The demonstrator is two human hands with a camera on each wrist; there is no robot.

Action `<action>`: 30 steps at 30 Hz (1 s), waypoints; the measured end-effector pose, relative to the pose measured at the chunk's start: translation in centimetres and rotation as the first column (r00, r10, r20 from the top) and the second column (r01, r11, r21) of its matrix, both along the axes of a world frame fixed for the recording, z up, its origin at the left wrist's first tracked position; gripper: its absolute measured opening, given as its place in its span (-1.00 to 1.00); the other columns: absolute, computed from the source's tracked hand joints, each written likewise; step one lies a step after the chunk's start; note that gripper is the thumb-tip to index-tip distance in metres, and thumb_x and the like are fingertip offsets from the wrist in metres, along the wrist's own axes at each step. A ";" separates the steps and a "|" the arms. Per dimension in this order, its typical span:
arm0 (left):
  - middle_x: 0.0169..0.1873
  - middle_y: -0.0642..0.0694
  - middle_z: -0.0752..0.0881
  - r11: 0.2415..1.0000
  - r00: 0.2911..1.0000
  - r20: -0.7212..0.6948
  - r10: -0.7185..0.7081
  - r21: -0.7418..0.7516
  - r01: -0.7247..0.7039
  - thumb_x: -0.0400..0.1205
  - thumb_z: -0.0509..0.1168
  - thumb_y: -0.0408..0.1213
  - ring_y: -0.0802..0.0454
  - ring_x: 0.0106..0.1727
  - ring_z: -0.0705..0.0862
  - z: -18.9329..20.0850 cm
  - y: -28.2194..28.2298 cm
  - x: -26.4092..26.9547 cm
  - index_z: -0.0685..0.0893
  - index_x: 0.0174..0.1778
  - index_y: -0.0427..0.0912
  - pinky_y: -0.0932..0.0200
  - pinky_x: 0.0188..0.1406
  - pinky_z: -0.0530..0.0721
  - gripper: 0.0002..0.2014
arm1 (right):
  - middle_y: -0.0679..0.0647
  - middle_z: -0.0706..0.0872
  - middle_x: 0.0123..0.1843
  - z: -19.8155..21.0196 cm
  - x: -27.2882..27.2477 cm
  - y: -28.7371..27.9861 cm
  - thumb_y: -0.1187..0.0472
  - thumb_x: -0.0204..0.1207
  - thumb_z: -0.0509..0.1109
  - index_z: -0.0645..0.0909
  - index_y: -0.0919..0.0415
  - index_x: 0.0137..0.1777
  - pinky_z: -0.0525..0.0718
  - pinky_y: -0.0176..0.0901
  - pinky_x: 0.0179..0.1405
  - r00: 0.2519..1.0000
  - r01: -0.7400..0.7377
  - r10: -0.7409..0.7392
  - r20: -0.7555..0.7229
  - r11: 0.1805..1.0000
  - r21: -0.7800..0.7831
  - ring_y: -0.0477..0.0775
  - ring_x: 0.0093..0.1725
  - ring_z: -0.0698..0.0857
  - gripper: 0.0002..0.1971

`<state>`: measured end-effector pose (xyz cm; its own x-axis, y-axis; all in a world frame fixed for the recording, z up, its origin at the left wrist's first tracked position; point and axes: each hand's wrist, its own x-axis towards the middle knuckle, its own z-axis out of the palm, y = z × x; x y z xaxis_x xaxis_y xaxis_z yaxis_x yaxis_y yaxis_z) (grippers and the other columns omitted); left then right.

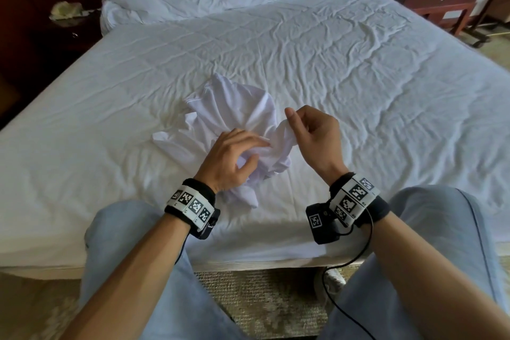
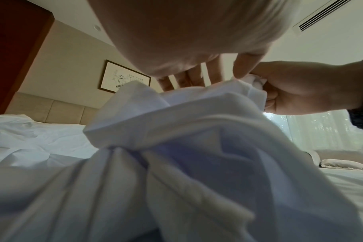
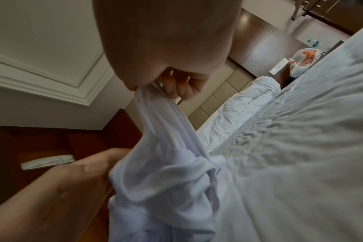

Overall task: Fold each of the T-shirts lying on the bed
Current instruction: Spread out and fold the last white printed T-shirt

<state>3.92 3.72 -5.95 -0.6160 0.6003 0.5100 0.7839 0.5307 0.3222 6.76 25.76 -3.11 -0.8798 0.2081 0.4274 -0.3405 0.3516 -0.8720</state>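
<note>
One T-shirt (image 1: pixel 234 121) — bunched white heap, bed (image 1: pixel 358 77) centre near 6 o'clock edge | right hand (image 1: pixel 313 136) pinches a lifted edge | left hand (image 1: pixel 231 159) fingers curled into folds | risk: white-on-white — wrong layer grabbed, shirt twists.

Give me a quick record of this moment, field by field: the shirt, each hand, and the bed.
T-shirt: white, crumpled, not yet folded, near the bed's near edge
left hand: on the bunched fabric, fingers curled into it
right hand: pinches a bunch of the shirt, lifted off the sheet
bed: white wrinkled sheet, bedding piled at the far end
</note>
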 end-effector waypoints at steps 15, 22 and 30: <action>-0.24 0.01 0.74 0.998 0.999 -0.020 0.039 -0.050 -0.040 0.71 0.43 -0.26 0.06 -0.24 0.62 -1.1 1.5 0.3 0.73 -0.07 -0.19 0.12 -0.19 0.58 -0.91 | 0.11 0.74 -0.43 -0.4 -0.4 0.5 -0.09 0.71 0.41 0.63 0.17 -0.34 0.67 0.15 -0.40 0.993 0.115 -0.115 0.006 0.991 -0.069 0.27 -0.38 0.73 -0.55; -0.30 0.06 0.69 0.964 0.967 0.145 0.210 0.133 -0.230 0.81 0.27 -0.22 0.11 -0.34 0.58 0.1 -0.7 -0.8 0.65 0.11 -0.18 0.14 -0.31 0.53 -0.89 | 0.28 0.66 -0.41 -0.6 -0.9 1.2 -0.13 0.68 0.42 0.62 0.27 -0.33 0.52 0.01 -0.46 0.986 0.168 -0.165 0.034 0.980 -0.105 0.05 -0.45 0.55 -0.50; -0.27 -0.01 0.71 0.945 0.944 0.317 0.088 0.274 -0.180 0.77 0.35 -0.24 0.08 -0.23 0.65 0.7 -0.3 -0.3 0.68 -0.01 -0.19 0.15 -0.18 0.64 -0.89 | 0.29 0.66 -0.41 -1.2 -1.3 1.2 -0.12 0.69 0.42 0.62 0.31 -0.32 0.50 -0.09 -0.46 0.985 0.167 -0.161 0.068 0.981 -0.102 0.00 -0.47 0.54 -0.49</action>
